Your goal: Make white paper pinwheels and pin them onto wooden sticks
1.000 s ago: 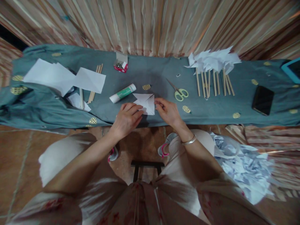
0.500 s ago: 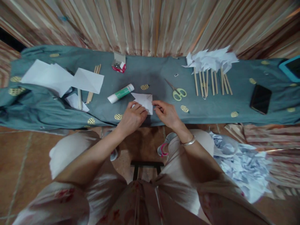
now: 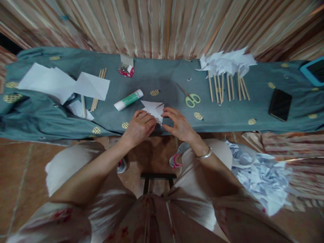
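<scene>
A small white sheet of paper [image 3: 153, 106], cut and partly folded like a pinwheel, lies on the cloth-covered table in front of me. My left hand [image 3: 142, 127] has its fingers curled over the paper's lower left part, gripping it; the fingertips hide some of it. At the paper's right edge is my right hand [image 3: 179, 124], thumb and fingers apart, with the fingertips touching the edge. A glue stick [image 3: 128, 100] with a green label lies to the upper left. Green-handled scissors [image 3: 191, 99] rest to the right.
An open red box [image 3: 126, 71] of small metal pieces stands behind. On the left are white paper sheets [image 3: 48, 81] and wooden sticks [image 3: 98, 89]. Finished paper pinwheels [image 3: 226, 64] on sticks, a phone [image 3: 280, 104] and a blue-framed tablet [image 3: 314, 71] are on the right. Paper scraps [image 3: 263, 179] lie in a bag below.
My right thumb and fingers have spread apart at the paper's right edge. The paper's right side now shows a cut or fold line opened up. The view has shifted slightly.
</scene>
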Action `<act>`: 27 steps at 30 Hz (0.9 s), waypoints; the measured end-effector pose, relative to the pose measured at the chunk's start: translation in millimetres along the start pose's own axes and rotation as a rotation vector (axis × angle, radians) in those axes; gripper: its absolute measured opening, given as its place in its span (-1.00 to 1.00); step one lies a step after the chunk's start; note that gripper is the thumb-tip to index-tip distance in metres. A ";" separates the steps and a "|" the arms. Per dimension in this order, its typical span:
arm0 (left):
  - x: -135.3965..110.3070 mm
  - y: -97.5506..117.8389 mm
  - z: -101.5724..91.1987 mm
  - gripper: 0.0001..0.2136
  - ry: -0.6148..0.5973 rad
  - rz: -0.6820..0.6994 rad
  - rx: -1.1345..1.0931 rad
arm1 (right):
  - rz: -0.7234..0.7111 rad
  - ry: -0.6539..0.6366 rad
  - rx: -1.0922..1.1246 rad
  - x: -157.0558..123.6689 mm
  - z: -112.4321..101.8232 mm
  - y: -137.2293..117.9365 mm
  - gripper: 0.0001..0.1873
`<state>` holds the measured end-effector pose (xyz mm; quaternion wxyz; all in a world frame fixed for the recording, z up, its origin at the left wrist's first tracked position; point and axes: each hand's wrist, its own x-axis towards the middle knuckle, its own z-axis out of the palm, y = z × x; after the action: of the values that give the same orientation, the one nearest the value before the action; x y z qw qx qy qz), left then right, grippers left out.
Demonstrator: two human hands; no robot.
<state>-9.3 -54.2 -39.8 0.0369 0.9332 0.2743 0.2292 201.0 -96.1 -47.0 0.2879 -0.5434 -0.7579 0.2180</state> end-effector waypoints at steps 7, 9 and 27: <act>-8.2 -3.5 -5.6 -0.80 0.012 -0.039 -0.053 | -0.059 -0.056 -0.037 -2.4 6.1 -7.1 -0.70; -9.6 -4.9 -6.2 -0.81 0.017 -0.036 -0.071 | -0.066 -0.059 -0.042 -2.7 8.3 -7.5 -0.70; -32.8 -9.8 -18.2 -0.69 -0.005 -0.141 -0.101 | -0.107 -0.038 0.036 -4.7 1.3 -13.3 -0.81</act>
<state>-46.7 -64.3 -38.8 0.1008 0.9091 0.3272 0.2373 192.0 -104.8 -40.4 0.2943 -0.4927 -0.7871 0.2262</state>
